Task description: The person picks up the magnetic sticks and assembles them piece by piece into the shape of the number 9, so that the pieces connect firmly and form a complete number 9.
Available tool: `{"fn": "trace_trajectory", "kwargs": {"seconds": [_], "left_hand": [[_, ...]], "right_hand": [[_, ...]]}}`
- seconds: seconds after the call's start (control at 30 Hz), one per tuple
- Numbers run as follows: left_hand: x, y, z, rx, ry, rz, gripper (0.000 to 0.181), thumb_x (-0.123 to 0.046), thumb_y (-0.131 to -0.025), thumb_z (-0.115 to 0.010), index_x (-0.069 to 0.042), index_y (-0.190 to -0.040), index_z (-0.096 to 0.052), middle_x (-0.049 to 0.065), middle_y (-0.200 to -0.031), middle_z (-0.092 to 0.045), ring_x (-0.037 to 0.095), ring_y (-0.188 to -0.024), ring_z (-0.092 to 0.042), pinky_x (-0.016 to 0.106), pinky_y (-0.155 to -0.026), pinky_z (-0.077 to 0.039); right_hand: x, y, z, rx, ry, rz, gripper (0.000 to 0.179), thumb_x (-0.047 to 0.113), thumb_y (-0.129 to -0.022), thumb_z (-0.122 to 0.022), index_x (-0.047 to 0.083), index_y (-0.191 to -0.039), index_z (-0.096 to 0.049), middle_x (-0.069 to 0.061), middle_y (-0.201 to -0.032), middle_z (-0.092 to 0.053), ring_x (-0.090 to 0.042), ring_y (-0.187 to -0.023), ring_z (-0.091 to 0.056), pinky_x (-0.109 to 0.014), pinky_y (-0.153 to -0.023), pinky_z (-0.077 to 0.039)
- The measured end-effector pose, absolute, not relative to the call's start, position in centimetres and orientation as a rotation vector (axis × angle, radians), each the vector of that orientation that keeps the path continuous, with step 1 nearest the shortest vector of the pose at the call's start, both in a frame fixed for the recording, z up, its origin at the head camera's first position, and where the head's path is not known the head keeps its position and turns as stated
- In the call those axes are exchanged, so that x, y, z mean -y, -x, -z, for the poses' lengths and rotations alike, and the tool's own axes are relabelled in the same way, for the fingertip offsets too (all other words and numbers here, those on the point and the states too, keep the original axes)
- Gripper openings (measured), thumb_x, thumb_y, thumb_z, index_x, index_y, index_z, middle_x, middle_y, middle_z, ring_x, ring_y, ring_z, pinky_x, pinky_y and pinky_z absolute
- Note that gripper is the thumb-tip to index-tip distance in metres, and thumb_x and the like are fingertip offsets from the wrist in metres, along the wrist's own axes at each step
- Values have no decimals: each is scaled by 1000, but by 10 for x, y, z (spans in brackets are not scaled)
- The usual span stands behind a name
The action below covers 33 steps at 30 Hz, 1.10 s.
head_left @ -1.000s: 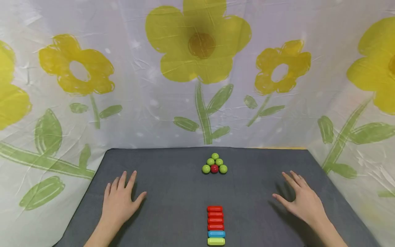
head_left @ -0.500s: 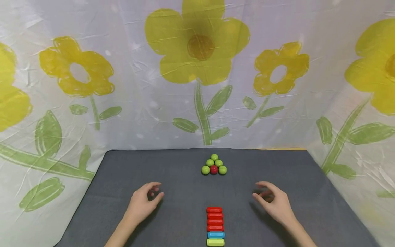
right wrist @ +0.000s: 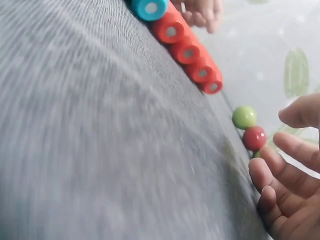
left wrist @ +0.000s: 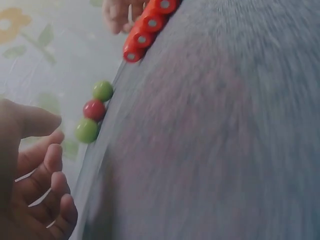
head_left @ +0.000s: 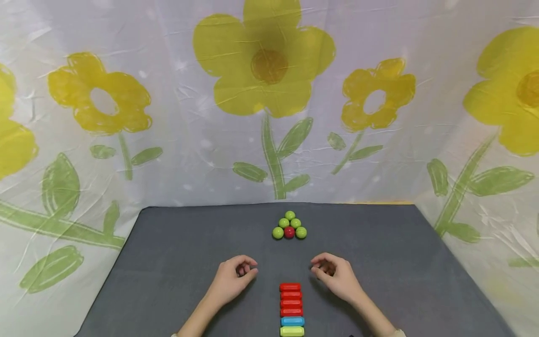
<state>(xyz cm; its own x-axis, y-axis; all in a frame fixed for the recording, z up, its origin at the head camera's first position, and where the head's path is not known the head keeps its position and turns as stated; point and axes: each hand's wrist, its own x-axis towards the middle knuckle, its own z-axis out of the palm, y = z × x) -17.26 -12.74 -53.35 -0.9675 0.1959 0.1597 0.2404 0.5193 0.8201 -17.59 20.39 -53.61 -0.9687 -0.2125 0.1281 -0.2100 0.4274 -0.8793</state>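
Note:
My left hand (head_left: 233, 279) hovers left of the column of rods, fingers loosely bent, holding nothing. Facing it from the other side, my right hand (head_left: 335, 277) has its fingers in a similar loose bend and is also without anything in it. Between the forearms lies a column of short rods: several red rods (head_left: 290, 299), then a blue rod (head_left: 292, 321) and a yellow-green rod (head_left: 292, 331) nearest me. Beyond the hands, several green balls (head_left: 278, 233) and one red ball (head_left: 289, 232) form a triangle, the red one in the middle of its front row.
Dark grey cloth covers the table (head_left: 177, 243). A pale curtain (head_left: 189, 164) with printed yellow flowers hangs behind the table's back edge and along both sides.
Both hands have come inward from the two sides toward the middle. Their fingers, spread at first, have curled loosely. The balls and rods keep their arrangement.

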Motion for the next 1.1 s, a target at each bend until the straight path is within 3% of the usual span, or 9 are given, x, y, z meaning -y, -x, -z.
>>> {"fn": "trace_trajectory", "kwargs": {"seconds": [0.13, 0.37, 0.63, 0.9, 1.1], "left_hand": [[112, 176, 536, 2659, 394, 1541, 3, -14, -96, -80, -14, -98, -78, -8, -78, -60, 5, -67, -52, 22, -63, -44], [98, 175, 543, 2477, 273, 1990, 11, -11, -96, -79, -3, -103, -78, 4, -86, -68, 7, -67, -55, 20, -63, -45], [102, 170, 553, 2596, 474, 1860, 10, -16, -96, -80, -10, -104, -79, -1, -84, -70, 4, -62, -54, 21, -58, -46], [97, 173, 554, 2643, 702, 1694, 17, -22, -95, -83, -18, -111, -80, -4, -102, -75, 2, -55, -52, 22, -52, -47], [91, 175, 553, 2688, 717, 1659, 15, -25, -93, -84, -21, -108, -82, -7, -101, -76, 1, -52, -48, 22, -50, -44]], "right_hand": [[-195, 178, 540, -2639, 405, 1641, 11, 14, -97, -79, 9, -107, -77, -1, -84, -74, -8, -60, -58, -24, -53, -47], [-190, 173, 552, -2613, 481, 1637, 6, 16, -98, -78, 14, -103, -78, 2, -78, -67, -5, -59, -52, -23, -55, -46], [-192, 167, 556, -2579, 621, 1649, 7, 19, -97, -79, 18, -104, -78, 4, -84, -70, -5, -67, -55, -24, -59, -48], [-192, 170, 556, -2594, 730, 1597, 13, 20, -94, -83, 20, -107, -79, 6, -96, -75, -6, -74, -59, -24, -64, -50], [-197, 174, 558, -2626, 838, 1568, 11, 20, -95, -83, 22, -105, -81, 4, -97, -78, -6, -76, -60, -25, -66, -52]]}}
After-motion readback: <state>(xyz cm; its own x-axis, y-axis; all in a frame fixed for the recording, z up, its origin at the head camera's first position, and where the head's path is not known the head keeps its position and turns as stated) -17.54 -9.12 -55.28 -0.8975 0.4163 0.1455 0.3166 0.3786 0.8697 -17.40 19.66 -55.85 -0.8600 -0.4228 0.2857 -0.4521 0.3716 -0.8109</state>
